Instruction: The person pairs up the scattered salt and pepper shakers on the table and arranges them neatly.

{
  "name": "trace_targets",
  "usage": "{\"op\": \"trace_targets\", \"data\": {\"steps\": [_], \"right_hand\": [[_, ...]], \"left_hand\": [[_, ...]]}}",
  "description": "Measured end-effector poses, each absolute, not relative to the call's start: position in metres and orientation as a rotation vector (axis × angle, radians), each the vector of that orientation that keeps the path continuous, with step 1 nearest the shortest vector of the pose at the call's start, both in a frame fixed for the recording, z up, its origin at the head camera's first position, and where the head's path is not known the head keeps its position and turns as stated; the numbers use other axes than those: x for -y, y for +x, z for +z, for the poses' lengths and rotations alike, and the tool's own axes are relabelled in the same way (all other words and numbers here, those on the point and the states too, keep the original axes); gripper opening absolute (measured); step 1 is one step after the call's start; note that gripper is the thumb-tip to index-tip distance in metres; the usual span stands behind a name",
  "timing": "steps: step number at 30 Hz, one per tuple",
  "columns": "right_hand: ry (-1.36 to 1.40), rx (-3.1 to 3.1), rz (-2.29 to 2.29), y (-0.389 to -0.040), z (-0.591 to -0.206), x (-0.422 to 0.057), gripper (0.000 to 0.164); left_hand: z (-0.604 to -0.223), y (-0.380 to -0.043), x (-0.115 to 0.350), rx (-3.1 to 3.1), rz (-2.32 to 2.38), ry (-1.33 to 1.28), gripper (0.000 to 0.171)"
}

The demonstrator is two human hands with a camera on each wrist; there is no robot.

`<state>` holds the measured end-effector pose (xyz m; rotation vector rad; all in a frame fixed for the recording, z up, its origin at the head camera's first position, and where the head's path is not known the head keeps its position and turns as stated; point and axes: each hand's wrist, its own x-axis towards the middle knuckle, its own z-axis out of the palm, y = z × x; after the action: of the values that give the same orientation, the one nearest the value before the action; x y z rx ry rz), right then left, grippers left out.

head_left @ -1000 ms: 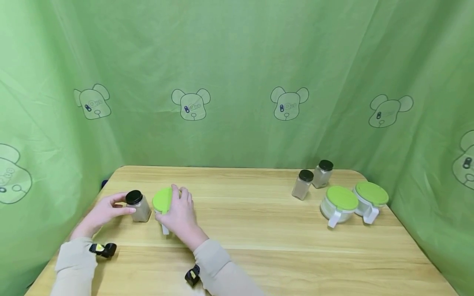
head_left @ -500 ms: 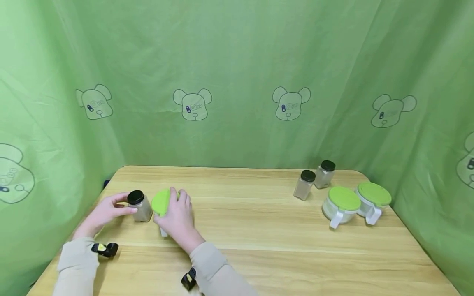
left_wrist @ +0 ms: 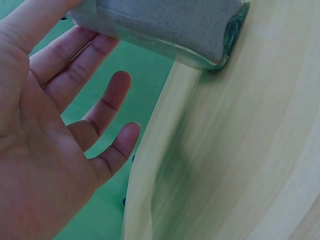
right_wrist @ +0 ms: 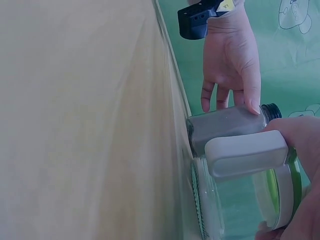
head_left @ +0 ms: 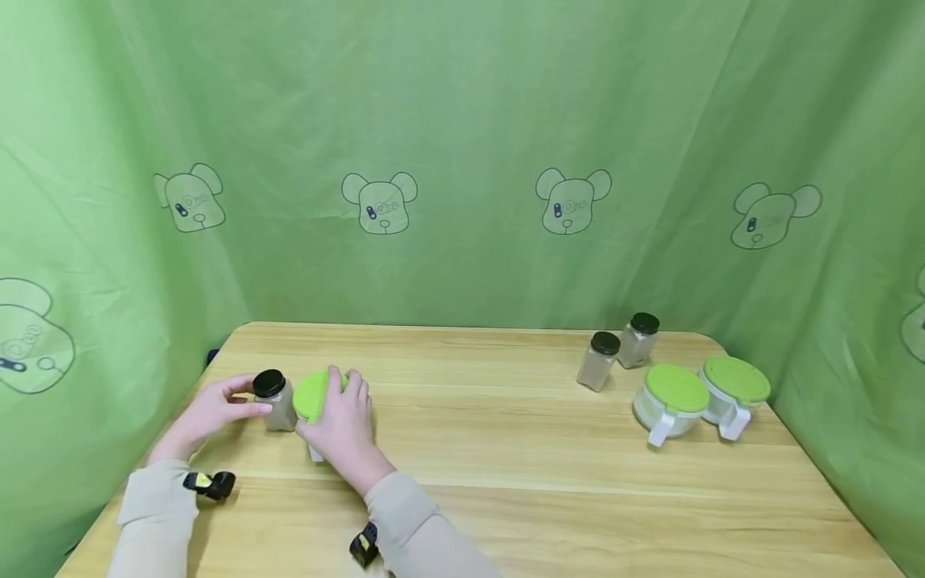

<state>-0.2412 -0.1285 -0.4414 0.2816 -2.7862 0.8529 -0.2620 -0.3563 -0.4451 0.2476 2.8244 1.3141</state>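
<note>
At the table's left side, my left hand (head_left: 209,413) holds a square spice jar (head_left: 280,411) with a black lid and grey-brown contents, its thumb on the near side and fingers behind. In the left wrist view the jar (left_wrist: 155,27) stands on the table, while the ring and little fingers are off it. My right hand (head_left: 343,425) grips a round clear seasoning pot (head_left: 309,396) from above, around its green lid. The pot's white handle (right_wrist: 245,154) points toward me. Pot and jar stand side by side, very close; the right wrist view cannot settle whether they touch.
Two more black-lidded spice jars (head_left: 597,365) (head_left: 639,345) stand at the back right of the wooden table (head_left: 491,449). Near them are two green-lidded pots (head_left: 675,393) (head_left: 735,384) with white handles. A green curtain (head_left: 462,257) surrounds the table's back and sides.
My right hand has shifted the green-lidded pot slightly left, narrowing the gap to the spice jar. The left hand keeps its hold on the jar. The head view has turned slightly left.
</note>
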Motion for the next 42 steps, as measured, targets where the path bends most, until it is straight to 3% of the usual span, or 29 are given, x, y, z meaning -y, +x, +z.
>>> {"op": "trace_targets", "data": {"steps": [26,33,42], "right_hand": [[0.292,2.880,0.798,-0.237,-0.437,0.126,0.118],[0.316,2.897,0.784,-0.237,-0.430,0.120,0.116],[0.375,2.862,0.792,-0.236,-0.421,0.101,0.106]], "left_hand": [[-0.442,-0.261,0.358,-2.783,1.332,0.308,0.061],[-0.435,-0.257,0.360,-2.789,1.337,0.391,0.068],[-0.422,-0.252,0.358,-2.865,1.327,0.430,0.063]]}}
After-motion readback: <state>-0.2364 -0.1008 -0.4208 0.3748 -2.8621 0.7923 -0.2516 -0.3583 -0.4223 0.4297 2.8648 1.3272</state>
